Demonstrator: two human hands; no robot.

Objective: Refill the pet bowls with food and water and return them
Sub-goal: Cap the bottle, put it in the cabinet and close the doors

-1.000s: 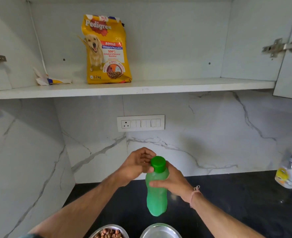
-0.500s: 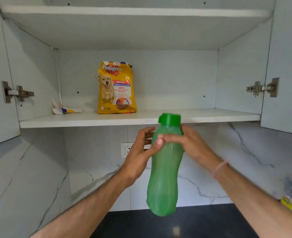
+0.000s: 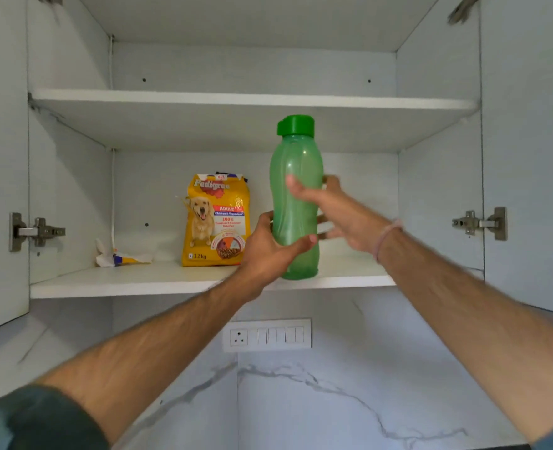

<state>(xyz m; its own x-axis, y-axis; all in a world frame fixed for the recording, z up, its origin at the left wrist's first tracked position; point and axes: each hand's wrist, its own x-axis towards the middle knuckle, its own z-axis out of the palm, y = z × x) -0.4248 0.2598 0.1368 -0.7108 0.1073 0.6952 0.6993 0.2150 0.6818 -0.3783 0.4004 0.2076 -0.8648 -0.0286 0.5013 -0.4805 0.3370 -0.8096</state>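
On the lower cabinet shelf [image 3: 171, 280] beside the Pedigree bag [image 3: 216, 222], capped green water bottle [image 3: 296, 203] stands upright — left hand [image 3: 268, 248] clamped round it, right hand [image 3: 340, 212] fingers spread, barely touching. Supplies going away; bowls not in view — filled or returned, can't tell.

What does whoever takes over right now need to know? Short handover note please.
Left hand: wrapped around the lower body of the green bottle, thumb across its front.
Right hand: on the bottle's right side, fingers loosely spread; blurred, grip uncertain.
Bottle: upright, cap on, base at the front edge of the lower cabinet shelf, right of the dog food bag, which stands on the same shelf.
Done: bottle capped and nearly stowed.
Left: let go of the bottle. Bowls are out of view, so their state cannot be confirmed.
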